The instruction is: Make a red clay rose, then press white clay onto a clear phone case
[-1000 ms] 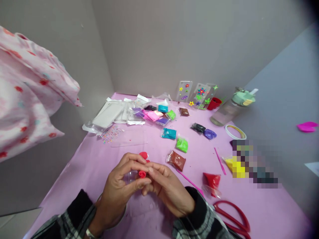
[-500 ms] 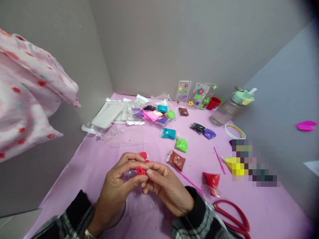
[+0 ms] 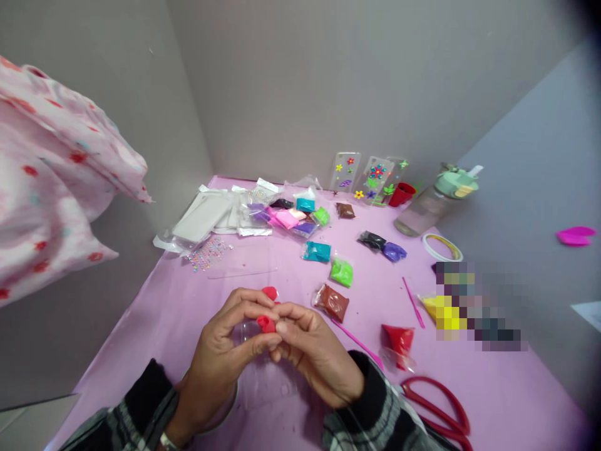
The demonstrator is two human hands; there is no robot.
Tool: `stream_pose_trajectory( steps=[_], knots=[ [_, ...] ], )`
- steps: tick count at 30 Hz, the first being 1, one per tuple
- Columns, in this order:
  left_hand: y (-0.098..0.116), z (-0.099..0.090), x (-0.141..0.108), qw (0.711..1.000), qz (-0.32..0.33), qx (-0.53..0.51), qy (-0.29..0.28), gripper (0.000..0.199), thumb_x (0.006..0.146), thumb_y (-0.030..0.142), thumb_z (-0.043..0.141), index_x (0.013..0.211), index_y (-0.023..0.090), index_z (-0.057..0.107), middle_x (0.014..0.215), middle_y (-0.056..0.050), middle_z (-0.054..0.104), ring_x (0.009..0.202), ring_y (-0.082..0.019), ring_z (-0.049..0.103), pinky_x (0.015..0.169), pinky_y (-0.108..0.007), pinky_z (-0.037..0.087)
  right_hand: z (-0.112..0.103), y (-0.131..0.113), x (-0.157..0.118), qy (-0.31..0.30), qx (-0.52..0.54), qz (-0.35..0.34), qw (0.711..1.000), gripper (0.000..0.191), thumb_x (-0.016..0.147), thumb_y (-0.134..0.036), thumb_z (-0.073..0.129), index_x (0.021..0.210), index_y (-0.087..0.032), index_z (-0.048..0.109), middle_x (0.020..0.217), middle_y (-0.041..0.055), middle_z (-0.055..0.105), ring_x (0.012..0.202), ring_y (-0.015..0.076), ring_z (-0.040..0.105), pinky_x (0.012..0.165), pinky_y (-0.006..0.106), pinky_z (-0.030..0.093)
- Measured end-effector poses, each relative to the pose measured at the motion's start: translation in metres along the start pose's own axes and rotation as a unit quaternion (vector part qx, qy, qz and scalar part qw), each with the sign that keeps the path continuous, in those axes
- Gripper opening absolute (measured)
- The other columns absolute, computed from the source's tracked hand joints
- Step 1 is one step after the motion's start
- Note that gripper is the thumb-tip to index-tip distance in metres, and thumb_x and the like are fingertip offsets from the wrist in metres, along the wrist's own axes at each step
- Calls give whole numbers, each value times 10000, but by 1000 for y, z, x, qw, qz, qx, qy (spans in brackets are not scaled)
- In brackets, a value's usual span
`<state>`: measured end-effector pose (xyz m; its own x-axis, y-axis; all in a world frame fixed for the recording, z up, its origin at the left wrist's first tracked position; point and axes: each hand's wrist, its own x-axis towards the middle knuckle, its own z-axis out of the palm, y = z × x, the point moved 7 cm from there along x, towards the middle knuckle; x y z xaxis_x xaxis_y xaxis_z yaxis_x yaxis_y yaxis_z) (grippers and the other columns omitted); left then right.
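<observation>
A small rolled piece of red clay (image 3: 266,324) is pinched between both hands near the table's front middle. My left hand (image 3: 225,344) holds it from the left, thumb below and fingers curled above. From the right, my right hand (image 3: 314,351) presses on it with thumb and fingertips. Just beyond the fingers lies a flat red piece (image 3: 270,292), partly hidden. Under the hands is a clear plastic sheet or case (image 3: 267,391), mostly covered. An opened packet of red clay (image 3: 399,341) rests to the right of my right hand.
Brown (image 3: 332,302), green (image 3: 342,272) and teal (image 3: 318,252) packets lie ahead. Red-handled scissors (image 3: 436,407) are at the front right, a pink stick (image 3: 359,344) nearer. A bottle (image 3: 425,203) and decorated clear cases (image 3: 346,172) stand behind; beads (image 3: 206,254) lie left.
The rolled red clay has turned slightly between the fingers, and the fingertips have shifted a little. Both hands still hold it in the same place.
</observation>
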<state>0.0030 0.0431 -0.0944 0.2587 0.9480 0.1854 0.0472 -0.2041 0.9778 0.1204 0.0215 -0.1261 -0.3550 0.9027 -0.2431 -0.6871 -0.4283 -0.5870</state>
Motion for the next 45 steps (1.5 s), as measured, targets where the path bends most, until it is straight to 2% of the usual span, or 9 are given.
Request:
stream_pose_trajectory(
  steps=[8,12,17,27,33,36,40,42,45],
  knots=[
    [0,-1,-1,1000,1,-4,10,86,848,253,783,901,317,760,1056,34,667,1090,-142,619,979,-183,445,2,2,1,-15,10,5,1000,258,749,-266,893,940,-140,771,728,-6,724,606,48,655,610,133,522],
    [-1,1,-2,1000,-3,-4,-3,210,832,261,801,1012,363,765,1105,38,669,1120,-143,615,987,-177,447,-2,1,1,1,14,2,1000,216,736,-254,901,864,-147,765,710,-10,722,557,36,628,565,118,495],
    [-1,3,-1,1000,-8,10,-24,169,902,277,726,1032,376,771,1128,34,668,1142,-138,622,999,-178,455,-3,3,1,13,11,15,1000,292,747,-300,894,936,-110,775,704,4,711,565,35,618,577,123,501],
    [5,3,-4,996,51,70,-16,208,901,267,729,1083,367,746,1126,24,657,1132,-143,613,1007,-203,452,-2,4,1,7,7,26,1000,282,751,-321,890,902,-113,773,710,0,689,550,22,573,556,114,472],
    [9,2,-4,994,60,89,0,185,922,249,701,1072,344,755,1115,9,676,1108,-152,630,977,-218,480,0,4,1,8,-42,26,999,377,755,-396,872,1002,-129,772,709,-3,666,591,49,578,595,148,478],
    [9,-3,-1,995,50,86,18,169,929,254,691,1060,335,762,1096,12,717,1088,-154,656,961,-220,504,-9,-13,0,36,-127,-28,991,348,814,-456,804,995,-161,767,762,16,695,607,76,594,588,188,471],
    [5,-13,1,995,12,73,72,166,922,308,698,1081,295,744,1053,6,749,1024,-158,699,928,-226,541,-26,-53,-8,138,-346,-153,916,261,902,-425,700,873,-173,761,731,13,673,612,111,558,592,238,440],
    [2,-16,1,995,-11,35,96,226,905,319,721,1128,292,703,1021,19,760,965,-145,724,906,-218,560,-26,-65,-12,160,-476,-187,844,204,941,-339,653,851,-186,754,741,13,657,667,136,567,644,267,436],
    [0,-17,-1,994,-20,-18,109,215,886,311,745,1087,293,672,985,43,763,887,-116,739,861,-188,577,-20,-59,-11,133,-664,-143,722,125,948,-227,653,877,-197,751,835,31,677,796,179,616,743,306,427]
  ],
)
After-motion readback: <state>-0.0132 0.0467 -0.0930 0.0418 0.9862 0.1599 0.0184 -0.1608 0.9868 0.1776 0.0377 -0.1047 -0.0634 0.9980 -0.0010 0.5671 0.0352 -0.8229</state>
